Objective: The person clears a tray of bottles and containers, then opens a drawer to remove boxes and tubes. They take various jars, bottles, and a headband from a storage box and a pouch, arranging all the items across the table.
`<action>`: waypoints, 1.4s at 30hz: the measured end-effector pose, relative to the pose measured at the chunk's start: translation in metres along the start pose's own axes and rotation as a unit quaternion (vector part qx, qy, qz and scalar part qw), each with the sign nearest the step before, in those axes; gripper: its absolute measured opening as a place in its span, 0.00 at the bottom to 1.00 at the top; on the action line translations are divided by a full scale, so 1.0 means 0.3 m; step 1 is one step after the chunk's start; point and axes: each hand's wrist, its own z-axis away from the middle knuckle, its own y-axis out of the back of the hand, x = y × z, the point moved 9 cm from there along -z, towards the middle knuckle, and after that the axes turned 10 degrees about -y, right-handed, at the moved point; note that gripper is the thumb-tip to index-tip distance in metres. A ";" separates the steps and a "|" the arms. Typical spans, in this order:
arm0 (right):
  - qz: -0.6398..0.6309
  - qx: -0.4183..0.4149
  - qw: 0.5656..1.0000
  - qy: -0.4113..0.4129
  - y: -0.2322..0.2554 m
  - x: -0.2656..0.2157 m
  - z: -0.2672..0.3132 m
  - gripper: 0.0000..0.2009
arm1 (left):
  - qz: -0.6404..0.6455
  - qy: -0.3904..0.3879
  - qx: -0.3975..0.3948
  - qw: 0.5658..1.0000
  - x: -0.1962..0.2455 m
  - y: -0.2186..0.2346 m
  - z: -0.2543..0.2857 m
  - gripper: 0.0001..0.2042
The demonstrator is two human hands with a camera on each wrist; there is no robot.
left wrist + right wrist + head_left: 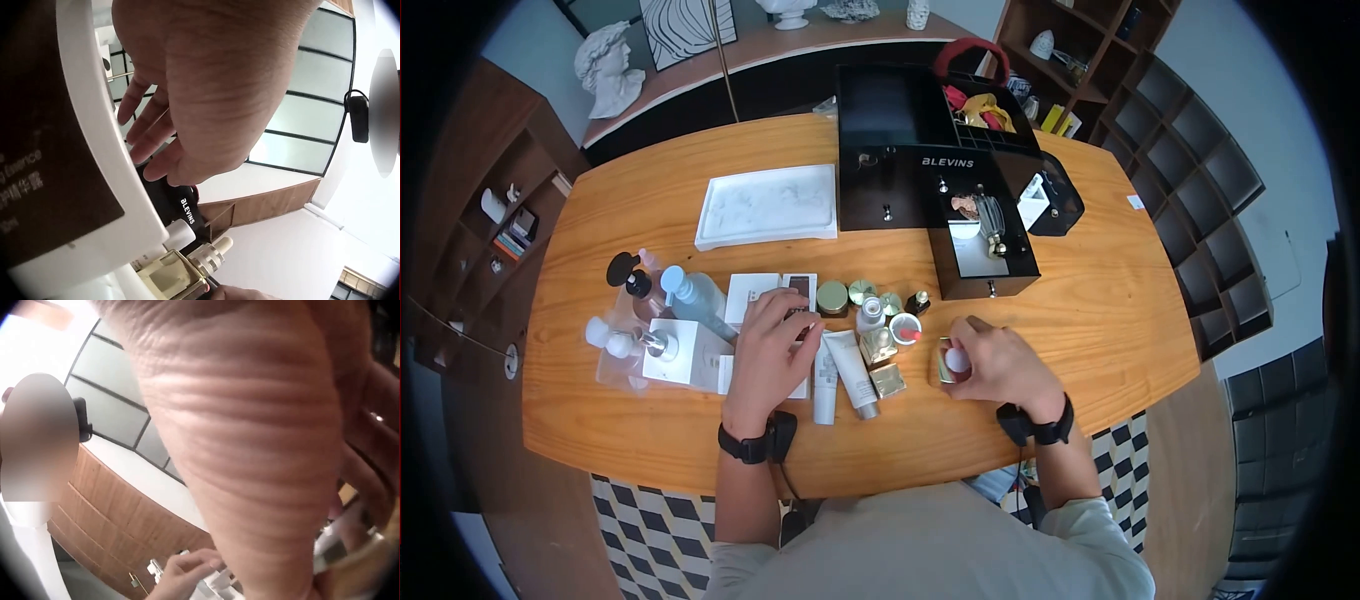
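Currently, right hand (1008, 372) curls fingers round small container (957, 360); left hand (768, 358) empty, fingers loosely open. Risk: sideways left-hand drift could tip blue pump bottle (698, 300).

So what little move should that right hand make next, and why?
Probably ease the small item left, towards the gold-toned square piece. The right hand already has its fingers around it, and it sits apart from the cluster that includes the white tube, with bare wood in between.
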 end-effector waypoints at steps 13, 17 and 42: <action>-0.053 0.063 0.966 -0.243 0.257 0.420 -0.406 0.19 | -0.005 0.020 0.032 0.999 -0.026 0.043 0.023 0.06; 0.266 0.096 0.957 -0.066 0.149 0.429 -0.551 0.26 | 0.000 0.026 0.037 0.999 -0.037 0.039 0.026 0.07; 0.468 0.016 0.879 -0.094 0.115 0.342 -0.569 0.10 | 0.060 -0.007 0.044 0.997 -0.036 0.045 0.030 0.04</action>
